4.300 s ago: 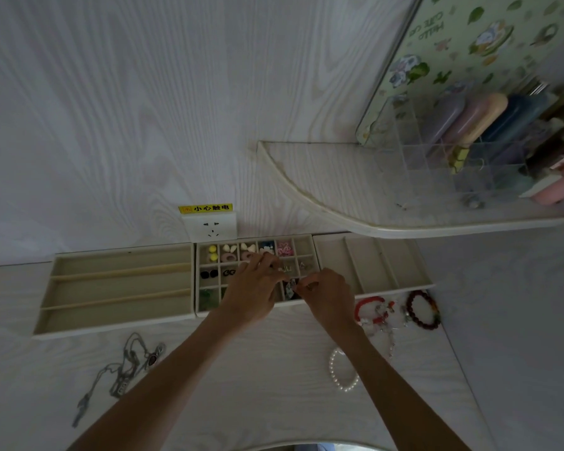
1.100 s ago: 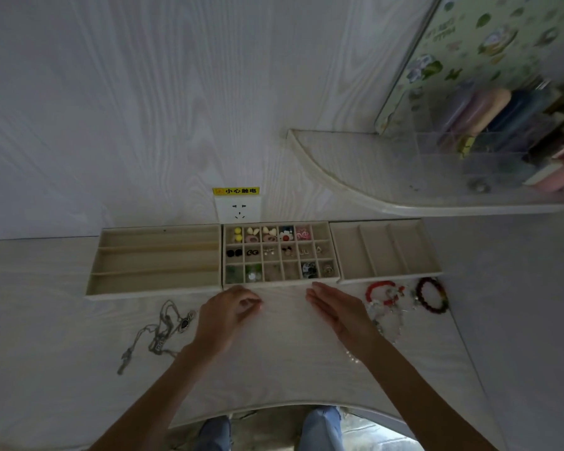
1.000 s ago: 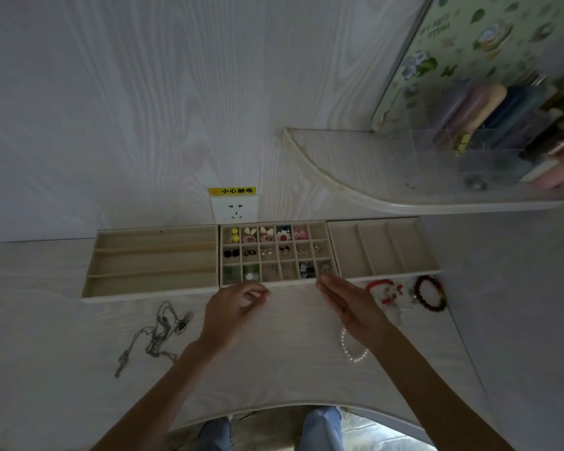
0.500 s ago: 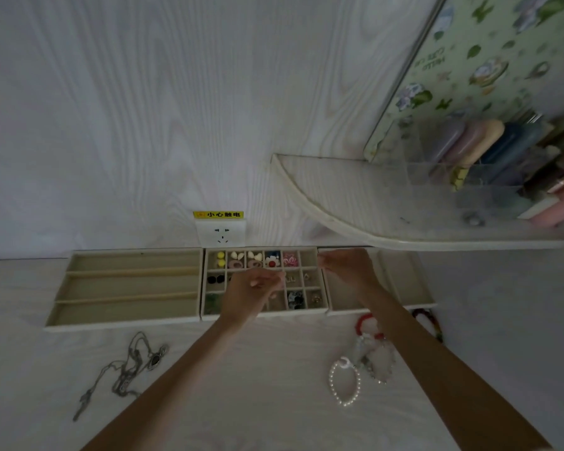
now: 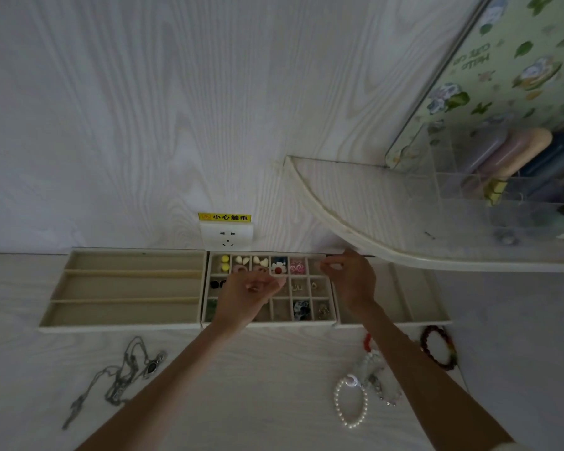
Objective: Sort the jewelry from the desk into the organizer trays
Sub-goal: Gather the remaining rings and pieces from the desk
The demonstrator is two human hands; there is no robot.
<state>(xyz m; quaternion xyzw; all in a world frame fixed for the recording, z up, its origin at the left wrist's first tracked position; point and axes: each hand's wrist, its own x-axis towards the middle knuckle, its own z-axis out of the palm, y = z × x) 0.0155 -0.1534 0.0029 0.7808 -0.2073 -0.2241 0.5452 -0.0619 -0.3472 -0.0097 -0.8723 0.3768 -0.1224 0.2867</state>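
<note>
Over the beige grid tray (image 5: pixel 328 315) at the desk's back edge | your left hand (image 5: pixel 246 299) and right hand (image 5: pixel 350 281) each pinch something tiny | earrings sorted; silver chain necklace (image 5: pixel 121 379), white pearl bracelet (image 5: pixel 350 405), dark bead bracelet (image 5: pixel 437 348) remain near front edge.

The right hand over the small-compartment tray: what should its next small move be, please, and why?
Probably lower the fingertips into the top-right cell and let go: the right hand hovers pinched over that apparently empty cell of the small-compartment tray. What it pinches is too small to see.

Two bare forearms in shot, no watch or ring showing on the left hand (image 5: pixel 248 296) or right hand (image 5: pixel 352 281) (a pale cuff edge just peeks near the bottom corner).
</note>
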